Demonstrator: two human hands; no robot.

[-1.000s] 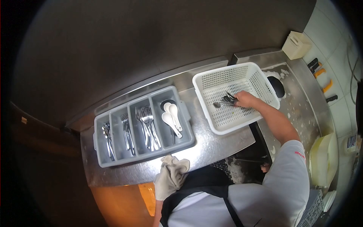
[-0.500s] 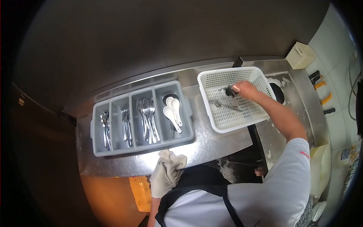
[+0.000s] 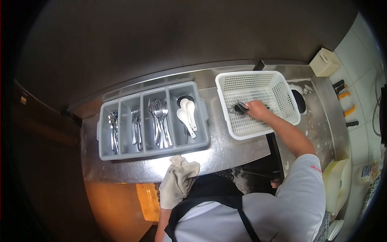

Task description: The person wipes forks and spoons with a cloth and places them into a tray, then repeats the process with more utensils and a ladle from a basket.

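Right now I am reaching my right hand [image 3: 256, 109] into the white basket [image 3: 258, 76], which is sitting on the steel bench [image 3: 225, 151] just to the right of the grey cutlery tray [image 3: 201, 141]. The grip of that hand is closing around a small bundle of metal spoons [image 3: 240, 107]; their bowls are sticking out on the side towards the cutlery tray, low over the basket's perforated floor. Whether the bundle is touching that floor I cannot tell.

My left hand [image 3: 174, 189] is hanging at the near edge of the bench, just below the cutlery tray. It is wrapped up in a pale cloth [image 3: 181, 175], so the grip is clenching the cloth and nothing else; the fingers themselves are hidden under the folds.

The cutlery tray is lying across the bench with four compartments side by side. The one nearest the basket is holding white ceramic spoons [image 3: 187, 117] over a dark scoop. The next one over is carrying forks [image 3: 160, 125], and the two farthest from the basket are holding more metal cutlery [image 3: 113, 131], too small for me to sort by kind.

Beyond the basket, on the side away from the cutlery tray, a wet sink area [image 3: 312, 121] with flecks of foam is running alongside the tiled wall, and a cream box [image 3: 325, 61] is sitting at the corner past the basket's far end.
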